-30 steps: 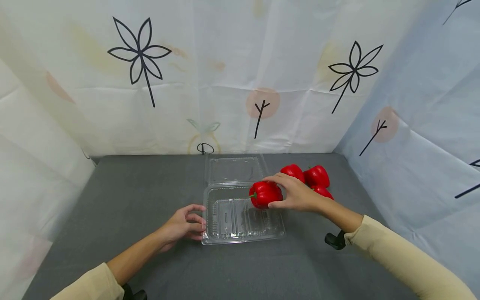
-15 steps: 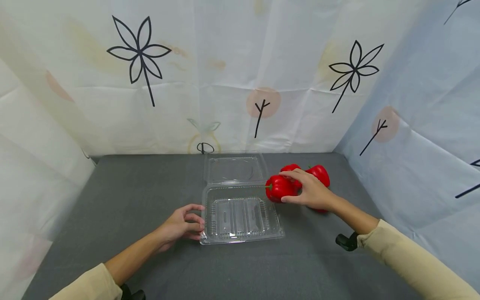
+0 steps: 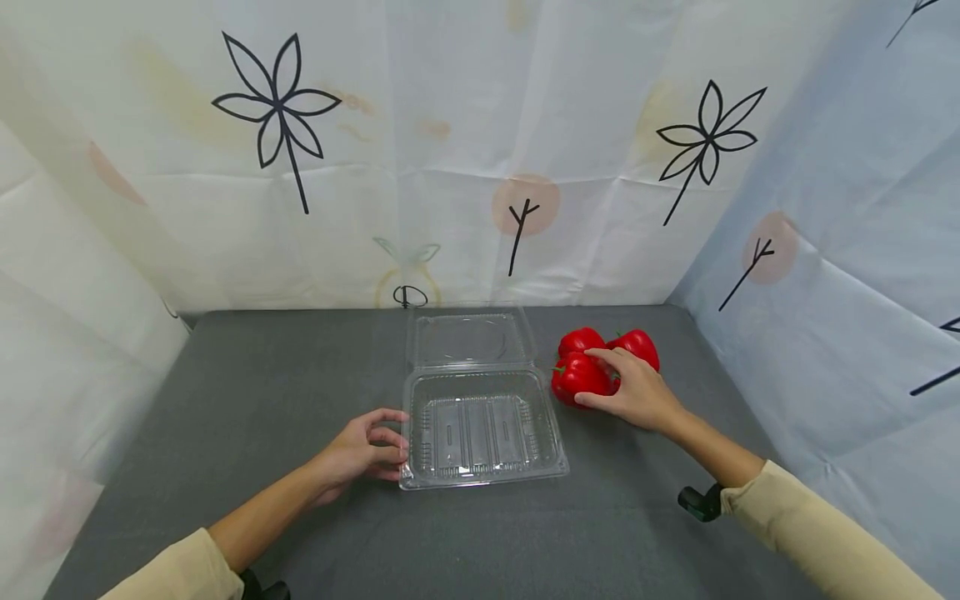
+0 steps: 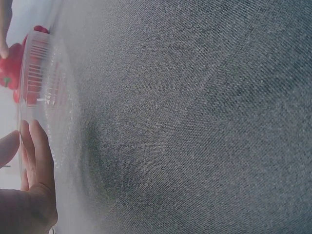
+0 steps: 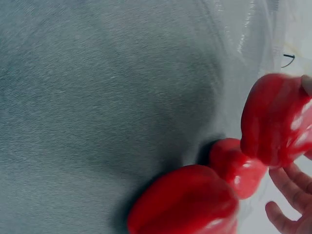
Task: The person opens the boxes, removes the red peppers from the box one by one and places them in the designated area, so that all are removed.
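My right hand (image 3: 630, 390) grips a red bell pepper (image 3: 577, 379), its green stem pointing left, close beside the other peppers. In the right wrist view the held pepper (image 5: 275, 119) is up above two more, with some fingers extended under it. An open clear plastic clamshell container (image 3: 480, 477) lies left of the peppers, its lid (image 3: 468, 342) folded back toward the wall. My left hand (image 3: 367, 450) is at the container's left side. The left wrist view shows the thumb (image 4: 9, 147) and fingers (image 4: 41, 151) on either side of the rim.
Two red bell peppers, one at the back left (image 3: 581, 337) and one at the back right (image 3: 636, 346), lie behind the held one; another is partly hidden by my right hand. Grey cloth (image 3: 300, 358) covers the table, and patterned white fabric (image 3: 420, 125) hangs around it.
My right hand has carried the pepper from over the container's right part rightward to the other peppers, lowering slightly. My left hand has stayed at the container's left side.
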### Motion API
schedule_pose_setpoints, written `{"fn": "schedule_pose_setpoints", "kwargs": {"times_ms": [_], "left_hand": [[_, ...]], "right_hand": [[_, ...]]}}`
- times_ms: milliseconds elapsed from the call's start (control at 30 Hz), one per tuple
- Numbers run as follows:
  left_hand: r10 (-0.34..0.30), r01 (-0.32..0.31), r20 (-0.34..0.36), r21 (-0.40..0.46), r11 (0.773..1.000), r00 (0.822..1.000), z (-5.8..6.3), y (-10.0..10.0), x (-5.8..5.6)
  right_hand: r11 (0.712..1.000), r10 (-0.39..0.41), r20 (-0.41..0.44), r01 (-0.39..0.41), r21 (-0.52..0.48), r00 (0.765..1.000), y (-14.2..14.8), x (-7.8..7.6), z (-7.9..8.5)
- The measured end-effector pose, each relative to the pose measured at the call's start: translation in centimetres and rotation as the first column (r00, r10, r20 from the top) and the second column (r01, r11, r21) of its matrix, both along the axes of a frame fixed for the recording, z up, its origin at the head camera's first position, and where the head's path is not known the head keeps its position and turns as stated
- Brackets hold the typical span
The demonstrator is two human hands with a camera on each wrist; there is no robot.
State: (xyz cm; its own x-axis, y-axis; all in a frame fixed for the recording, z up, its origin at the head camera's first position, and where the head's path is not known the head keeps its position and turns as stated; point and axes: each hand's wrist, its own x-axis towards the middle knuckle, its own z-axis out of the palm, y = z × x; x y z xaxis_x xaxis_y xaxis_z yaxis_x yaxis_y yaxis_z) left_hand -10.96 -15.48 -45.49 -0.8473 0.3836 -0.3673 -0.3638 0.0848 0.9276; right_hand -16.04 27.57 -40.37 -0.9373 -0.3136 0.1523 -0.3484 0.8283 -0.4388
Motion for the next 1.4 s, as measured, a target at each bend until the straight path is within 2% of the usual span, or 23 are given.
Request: {"fn": "schedule_pose_setpoints", "kwargs": {"times_ms": [300,667,867,1133,1400], "left_hand": [[-0.003,0.003,0.000,0.009,1.000,1.000,0.1,0.0,0.2],[0.012,-0.012,0.011,-0.007,1.000,1.000,0.1,0.1,0.2],[0.019,-0.019,0.017,-0.017,1.000,1.000,0.0,0.2,0.1],[0.029,-0.029,0.024,-0.025,0.999,0.999,0.1,0.2,0.1],[0.012,-0.012,0.021,-0.011,1.000,1.000,0.3,0.1,0.1]], "right_hand": [[0.995,-0.056,-0.053,0.060,0.080,0.997,0.3,0.2,-1.6],[0.986,-0.015,-0.113,0.033,0.161,0.993,0.1,0.2,-3.1],[0.984,-0.026,-0.124,0.048,0.172,0.992,0.2,0.3,-3.7],[0.986,-0.033,-0.127,0.053,0.156,0.991,0.4,0.3,-3.7],[0.985,-0.041,-0.114,0.060,0.162,0.993,0.8,0.1,-3.5]]}}
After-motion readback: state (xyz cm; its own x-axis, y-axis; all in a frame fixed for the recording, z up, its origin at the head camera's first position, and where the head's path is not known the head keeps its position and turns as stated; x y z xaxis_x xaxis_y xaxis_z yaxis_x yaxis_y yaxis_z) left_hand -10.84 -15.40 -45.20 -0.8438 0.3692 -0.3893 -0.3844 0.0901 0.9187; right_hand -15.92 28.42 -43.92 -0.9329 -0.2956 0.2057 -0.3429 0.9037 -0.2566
